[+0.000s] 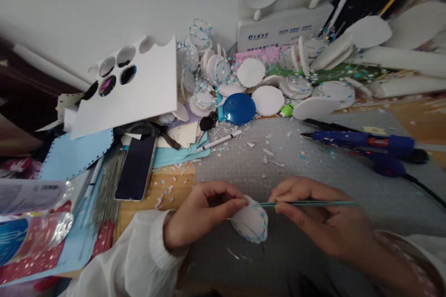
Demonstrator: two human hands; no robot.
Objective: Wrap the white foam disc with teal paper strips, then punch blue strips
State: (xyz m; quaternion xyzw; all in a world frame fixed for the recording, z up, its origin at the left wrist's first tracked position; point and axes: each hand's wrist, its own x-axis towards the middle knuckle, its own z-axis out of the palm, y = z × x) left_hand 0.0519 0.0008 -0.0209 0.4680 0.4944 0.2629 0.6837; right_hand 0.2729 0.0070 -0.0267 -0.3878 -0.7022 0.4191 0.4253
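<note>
Low in the middle, a white foam disc point(250, 226) has light blue bits along its edge and thin dark strands across its face. My left hand point(204, 213) pinches the disc at its upper left rim, thumb against fingers. My right hand point(313, 211) is closed in a pinch on thin teal strips point(266, 204), which run level from the disc's top out past the fingers to the right. How the strips meet the disc is partly hidden by my left fingertips. Loose pale threads point(232, 254) lie below the disc.
A grey cutting mat point(278, 148) carries scraps and a blue glue gun point(365, 144). Behind are many foam discs point(267, 100), a blue round lid point(239, 108) and a lamp unit point(282, 32). Leftward lie a phone point(135, 168), a holed white board point(149, 88) and a plastic bottle point(35, 218).
</note>
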